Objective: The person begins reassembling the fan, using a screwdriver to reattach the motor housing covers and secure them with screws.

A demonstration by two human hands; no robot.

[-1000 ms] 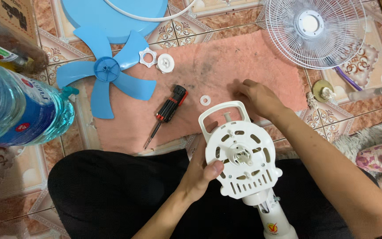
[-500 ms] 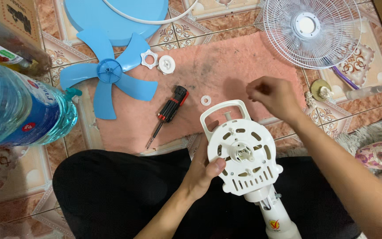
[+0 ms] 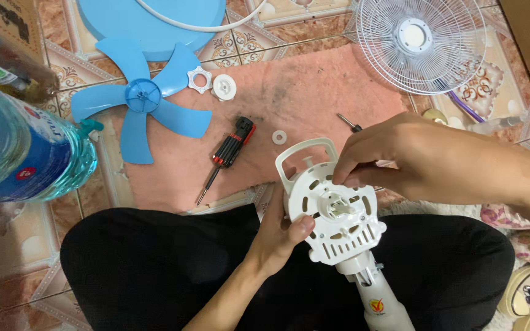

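A white fan motor housing with a carry handle rests upright on my lap on its white neck. My left hand grips the housing's left rim, thumb on the front face. My right hand reaches in from the right, fingertips pinched together at the housing's upper right edge; I cannot tell what, if anything, is between them. A thin metal tool tip pokes out behind this hand. The short motor shaft sticks out at the housing's centre.
On the pink cloth lie a red-and-black screwdriver and a small white washer. Further left are a blue fan blade, a white nut and a white cap. A white grille, blue base and clear bottle surround them.
My right hand has left the cloth beyond the housing and come down to the housing's upper right edge. My left hand keeps its hold.
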